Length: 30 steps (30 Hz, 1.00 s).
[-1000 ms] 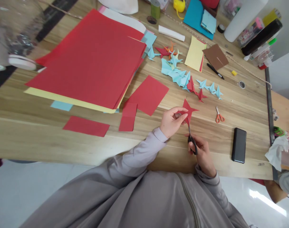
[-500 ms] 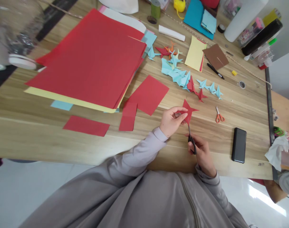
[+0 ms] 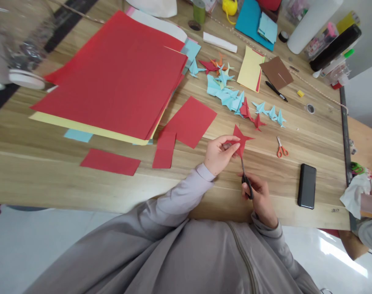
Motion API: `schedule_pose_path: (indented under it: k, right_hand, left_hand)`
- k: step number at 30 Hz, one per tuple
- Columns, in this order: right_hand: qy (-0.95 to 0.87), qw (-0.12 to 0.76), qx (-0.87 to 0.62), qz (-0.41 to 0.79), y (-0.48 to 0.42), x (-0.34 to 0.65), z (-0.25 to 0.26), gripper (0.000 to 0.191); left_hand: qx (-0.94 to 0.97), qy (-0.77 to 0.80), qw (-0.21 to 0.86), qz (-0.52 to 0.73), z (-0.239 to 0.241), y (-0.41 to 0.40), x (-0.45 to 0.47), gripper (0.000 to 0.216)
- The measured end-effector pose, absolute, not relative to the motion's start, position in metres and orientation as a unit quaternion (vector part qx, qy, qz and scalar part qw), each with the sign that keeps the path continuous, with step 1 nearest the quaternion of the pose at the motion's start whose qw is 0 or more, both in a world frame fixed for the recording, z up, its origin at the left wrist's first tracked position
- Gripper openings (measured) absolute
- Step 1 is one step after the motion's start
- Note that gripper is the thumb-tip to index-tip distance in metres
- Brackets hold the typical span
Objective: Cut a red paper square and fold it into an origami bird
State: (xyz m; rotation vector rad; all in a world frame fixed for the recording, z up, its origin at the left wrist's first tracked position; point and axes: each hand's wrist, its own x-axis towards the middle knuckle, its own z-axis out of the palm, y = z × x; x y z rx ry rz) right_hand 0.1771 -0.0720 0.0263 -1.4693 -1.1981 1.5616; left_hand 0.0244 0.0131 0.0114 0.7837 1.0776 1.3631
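Observation:
Between the thumb and fingers of my left hand (image 3: pixel 220 154) is a pointed red origami paper piece (image 3: pixel 242 141), held above the table. My right hand (image 3: pixel 261 197) is closed around the handles of black-handled scissors (image 3: pixel 247 186). Their blades point away from me and meet the lower tip of the red piece; whether they cut into it I cannot tell. Just beyond my hands lie red folded paper cranes (image 3: pixel 258 122) and a cluster of light blue ones (image 3: pixel 231 99). Small orange-handled scissors (image 3: pixel 282 148) rest to the right.
Large red sheets (image 3: pixel 118 77) are stacked at the left, with cut red pieces (image 3: pixel 111 162) nearby. A black phone (image 3: pixel 307 186) lies at the right. Yellow paper (image 3: pixel 249 69), brown paper (image 3: pixel 277 72) and a black pen (image 3: pixel 276 91) are farther back. Another person's arm (image 3: pixel 353 244) shows at the right edge.
The red paper piece and my left hand have shifted very slightly away from me and to the left. My right hand keeps its grip on the scissors, almost still.

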Motion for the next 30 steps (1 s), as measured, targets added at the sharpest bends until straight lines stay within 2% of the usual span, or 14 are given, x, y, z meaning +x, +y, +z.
schedule_pose_path:
  k: [6,9,12,16,19,22,25,27,30]
  right_hand:
    - [-0.457,0.317,-0.584,0.592,-0.075,0.179,0.027,0.034]
    - [-0.473,0.316,-0.613,0.548,-0.07,0.188,0.023,0.038]
    - [-0.518,0.311,-0.691,0.396,-0.057,0.204,0.02,0.043]
    - [-0.57,0.146,-0.799,0.123,-0.035,0.226,0.025,0.044]
    - [-0.593,0.051,-0.803,0.03,-0.024,0.235,0.03,0.037]
    - [-0.61,0.022,-0.792,-0.022,-0.019,0.236,0.03,0.035]
    - [-0.626,0.04,-0.775,-0.08,-0.018,0.234,0.029,0.033]
    - [-0.639,0.095,-0.758,-0.086,-0.017,0.23,0.027,0.032]
    - [-0.685,0.24,-0.686,0.057,-0.014,0.217,0.022,0.036]
  left_hand:
    - [0.311,0.453,0.572,0.609,0.011,0.016,0.021,0.02]
    - [0.298,0.443,0.578,0.617,0.01,0.016,0.022,0.021]
    - [0.295,0.431,0.587,0.618,0.009,0.016,0.023,0.024]
    - [0.285,0.413,0.616,0.607,0.009,0.014,0.024,0.027]
    - [0.269,0.39,0.65,0.595,0.01,0.013,0.024,0.031]
    - [0.243,0.361,0.69,0.578,0.011,0.014,0.022,0.041]
    - [0.189,0.352,0.725,0.561,0.014,0.015,0.021,0.036]
    - [0.158,0.356,0.739,0.55,0.016,0.015,0.02,0.028]
    - [0.143,0.357,0.758,0.527,0.016,0.015,0.02,0.023]
